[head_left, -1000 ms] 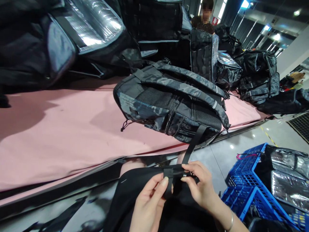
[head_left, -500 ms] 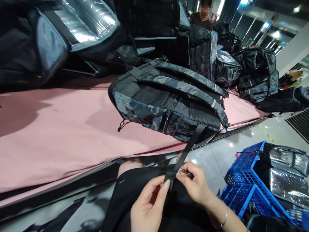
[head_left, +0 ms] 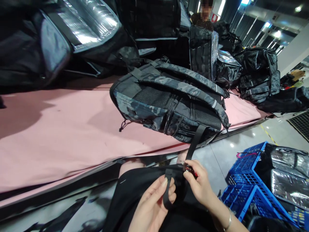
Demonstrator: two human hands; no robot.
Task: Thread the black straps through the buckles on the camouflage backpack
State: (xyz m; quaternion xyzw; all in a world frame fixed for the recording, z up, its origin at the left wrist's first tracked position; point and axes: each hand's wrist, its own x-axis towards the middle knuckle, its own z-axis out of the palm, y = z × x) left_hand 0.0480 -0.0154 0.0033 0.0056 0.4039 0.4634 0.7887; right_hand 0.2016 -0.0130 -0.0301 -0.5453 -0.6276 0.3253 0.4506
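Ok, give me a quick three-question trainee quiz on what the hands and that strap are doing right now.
1. True or false: the backpack lies on the pink table.
2. What does the left hand pinch? A) black strap B) blue crate C) silver bag
3. Fill in: the right hand holds a small ____ tool at the strap.

Key: 1 true; 2 A; 3 red, though its type is too small to tell.

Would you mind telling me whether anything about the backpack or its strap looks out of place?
The backpack lies on its side, overhanging the pink table's front edge. Its black strap hangs down to the left hand and right hand. No damage shows.
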